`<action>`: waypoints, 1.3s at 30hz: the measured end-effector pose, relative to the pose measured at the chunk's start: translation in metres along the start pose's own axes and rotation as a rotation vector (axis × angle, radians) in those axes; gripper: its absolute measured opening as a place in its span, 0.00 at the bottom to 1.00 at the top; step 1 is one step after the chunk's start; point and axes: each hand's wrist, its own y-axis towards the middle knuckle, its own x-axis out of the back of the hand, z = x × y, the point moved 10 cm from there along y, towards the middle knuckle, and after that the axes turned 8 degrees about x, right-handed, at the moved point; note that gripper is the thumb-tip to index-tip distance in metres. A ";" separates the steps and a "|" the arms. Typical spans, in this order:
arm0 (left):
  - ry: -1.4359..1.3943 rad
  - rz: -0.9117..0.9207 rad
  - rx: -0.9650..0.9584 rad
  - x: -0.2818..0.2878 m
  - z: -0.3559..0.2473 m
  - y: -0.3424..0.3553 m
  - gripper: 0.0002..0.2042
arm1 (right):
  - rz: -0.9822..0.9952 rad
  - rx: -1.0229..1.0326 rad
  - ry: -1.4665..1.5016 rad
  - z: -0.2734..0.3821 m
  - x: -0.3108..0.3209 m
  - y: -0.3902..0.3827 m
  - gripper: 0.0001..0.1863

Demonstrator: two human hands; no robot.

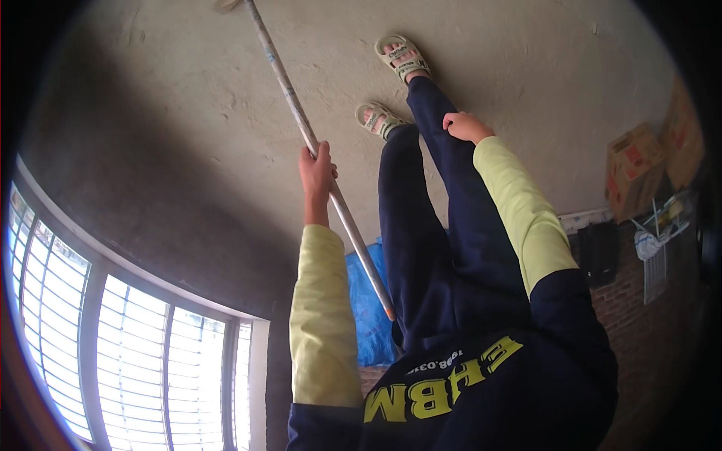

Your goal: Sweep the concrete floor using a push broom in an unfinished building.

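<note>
My left hand (317, 171) is wrapped round a long, thin pole (350, 219) with a pale, worn surface. The pole slants from the top left of the view down to an orange-brown tip beside my left thigh. A light-coloured end piece (227, 4) at its far end is cut off by the frame's edge, so I cannot tell what kind of tool it is. My right hand (468, 128) hangs in front of my dark trouser leg (459, 188), fingers curled in and nothing visible in them.
My sandalled feet (402, 56) stand on a rough grey concrete floor (511, 52). A blue plastic sheet or bag (367, 308) lies behind my legs. Cardboard boxes (634, 169) and a white rack (656, 248) are at the right. A barred window (135, 338) fills the lower left.
</note>
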 end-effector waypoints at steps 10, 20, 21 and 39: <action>-0.074 0.058 0.322 0.033 0.147 -0.101 0.21 | -0.098 0.140 0.299 -0.027 0.004 -0.019 0.11; -0.224 0.314 0.464 0.074 0.301 -0.276 0.17 | -0.060 -0.426 0.250 -0.248 -0.114 -0.340 0.10; -0.076 0.219 0.423 0.083 0.332 -0.279 0.21 | -0.081 -0.374 0.239 -0.196 -0.093 -0.339 0.10; -0.170 -0.294 0.033 0.097 0.175 -0.109 0.27 | -0.403 -0.095 -0.096 0.001 0.094 -0.447 0.11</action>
